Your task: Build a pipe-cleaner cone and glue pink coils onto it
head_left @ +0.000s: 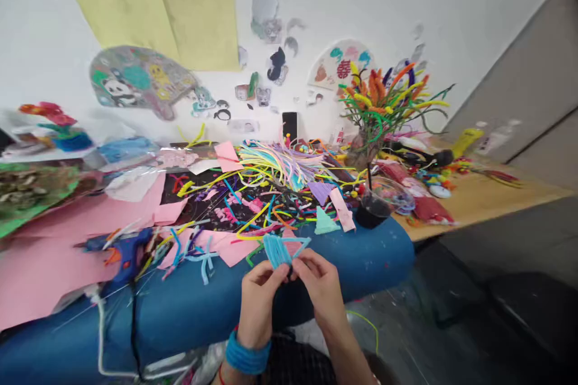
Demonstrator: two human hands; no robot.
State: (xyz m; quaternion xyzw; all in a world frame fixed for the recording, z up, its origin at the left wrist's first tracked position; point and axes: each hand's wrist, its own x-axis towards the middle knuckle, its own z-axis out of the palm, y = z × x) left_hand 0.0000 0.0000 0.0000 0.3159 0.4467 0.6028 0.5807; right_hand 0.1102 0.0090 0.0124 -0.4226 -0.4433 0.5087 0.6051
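My left hand (259, 295) and my right hand (318, 280) meet just in front of the table's blue padded edge (361, 252). Both pinch a bundle of light blue pipe cleaners (277, 248), folded into a flat fan that sticks up from my fingers. A loose end of the bundle pokes out to the right. A blue coiled band (246, 356) wraps my left wrist.
Heaps of coloured pipe cleaners (271, 180) and pink paper sheets (67, 234) cover the table. A blue glue gun (121, 249) lies at the left with its cord hanging down. A pipe-cleaner bouquet (383, 102) and a dark cup (372, 207) stand at the right.
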